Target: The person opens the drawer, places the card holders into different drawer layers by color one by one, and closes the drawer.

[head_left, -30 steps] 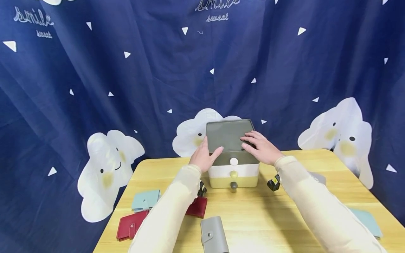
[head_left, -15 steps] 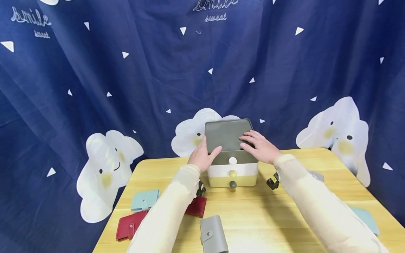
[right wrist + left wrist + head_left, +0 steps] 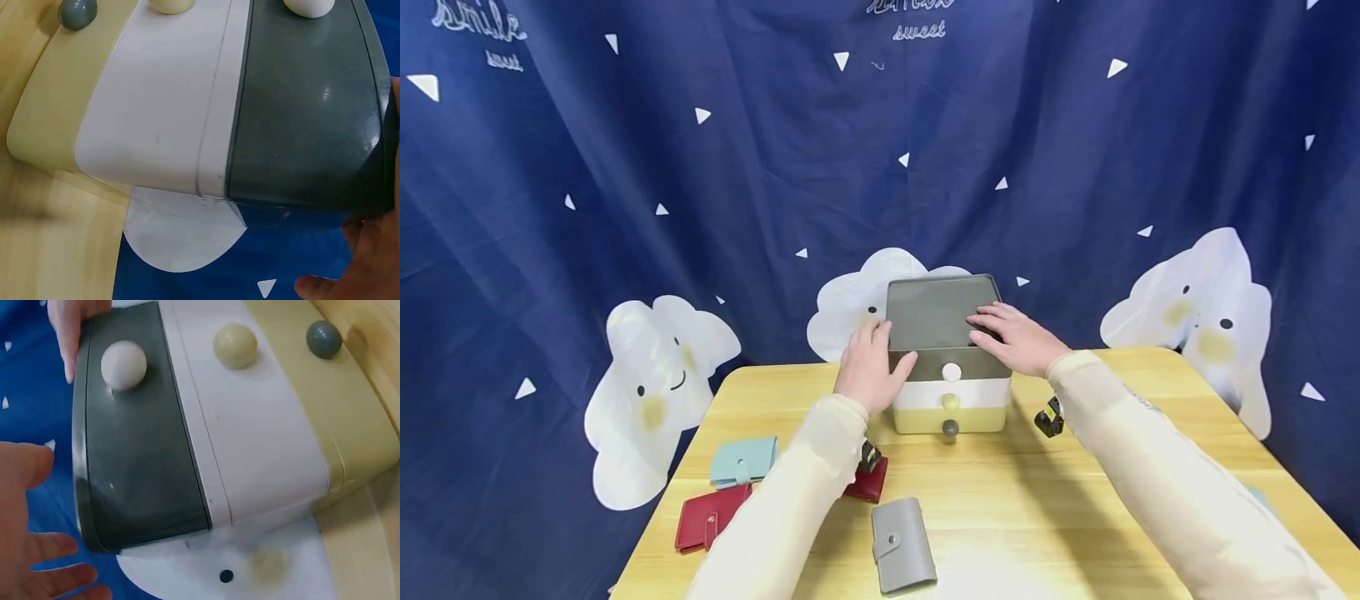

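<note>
A small three-tier drawer box [image 3: 917, 393] stands at the back of the table, grey on top, white in the middle, yellow below. Each tier's front carries one round knob, the top one white [image 3: 951, 372]. My left hand [image 3: 867, 371] is at the box's upper left edge, fingers spread; in the left wrist view a gap shows between its fingers [image 3: 53, 545] and the grey tier [image 3: 140, 456]. On the opposite side, my right hand [image 3: 1018, 340] rests on the upper right edge, its fingers over the grey lid [image 3: 936, 312].
Snap-closure wallets lie on the wooden table [image 3: 1000, 517]: light blue [image 3: 743, 460] and red [image 3: 709, 518] at left, dark red [image 3: 868, 482] partly under my left sleeve, grey [image 3: 904, 546] in front. Light blue [image 3: 1258, 497] peeks past my right sleeve. A blue curtain [image 3: 775, 167] hangs behind.
My left hand has shifted slightly left, away from the box, its fingers now more spread. My right hand stays at the box. The head view has tilted a little.
</note>
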Motion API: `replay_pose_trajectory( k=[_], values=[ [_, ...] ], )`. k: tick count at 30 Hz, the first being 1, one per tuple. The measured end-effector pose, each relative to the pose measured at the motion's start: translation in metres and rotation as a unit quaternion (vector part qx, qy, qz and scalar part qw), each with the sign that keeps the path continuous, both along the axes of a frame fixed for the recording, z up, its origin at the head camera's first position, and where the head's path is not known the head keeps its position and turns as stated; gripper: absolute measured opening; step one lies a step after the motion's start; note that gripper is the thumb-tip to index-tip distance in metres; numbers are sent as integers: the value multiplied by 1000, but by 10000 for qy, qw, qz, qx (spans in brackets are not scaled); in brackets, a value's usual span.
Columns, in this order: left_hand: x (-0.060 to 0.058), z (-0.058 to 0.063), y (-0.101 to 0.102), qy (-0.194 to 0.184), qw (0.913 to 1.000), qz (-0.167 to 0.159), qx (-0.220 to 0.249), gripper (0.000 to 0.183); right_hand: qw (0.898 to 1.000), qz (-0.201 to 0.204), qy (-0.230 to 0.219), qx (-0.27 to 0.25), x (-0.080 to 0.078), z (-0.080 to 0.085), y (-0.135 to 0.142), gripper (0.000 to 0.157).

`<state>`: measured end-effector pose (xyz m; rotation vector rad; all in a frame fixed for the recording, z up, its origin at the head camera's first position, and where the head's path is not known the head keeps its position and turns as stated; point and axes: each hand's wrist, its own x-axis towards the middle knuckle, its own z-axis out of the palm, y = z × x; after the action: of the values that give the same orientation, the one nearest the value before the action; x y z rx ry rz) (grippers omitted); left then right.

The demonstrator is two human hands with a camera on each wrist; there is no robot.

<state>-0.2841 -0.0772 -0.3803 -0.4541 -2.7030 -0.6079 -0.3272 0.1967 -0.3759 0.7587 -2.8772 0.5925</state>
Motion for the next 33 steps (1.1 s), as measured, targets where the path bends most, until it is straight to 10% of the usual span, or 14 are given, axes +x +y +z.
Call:
replay_pose_trajectory(
  k=[14, 23, 33],
  values=[
    [35, -28, 31, 1809, 9809, -682, 218, 35, 9983, 28, 59, 577, -14, 1, -19, 72],
    [36, -46, 52, 720, 9893, -682, 1074, 29, 9969, -51, -20, 784, -20, 7, -27, 76],
    [31, -67, 72, -221, 9678, -410, 2473, 26, 9958, -119, -22, 912, -25, 3, -27, 77]
  ],
)
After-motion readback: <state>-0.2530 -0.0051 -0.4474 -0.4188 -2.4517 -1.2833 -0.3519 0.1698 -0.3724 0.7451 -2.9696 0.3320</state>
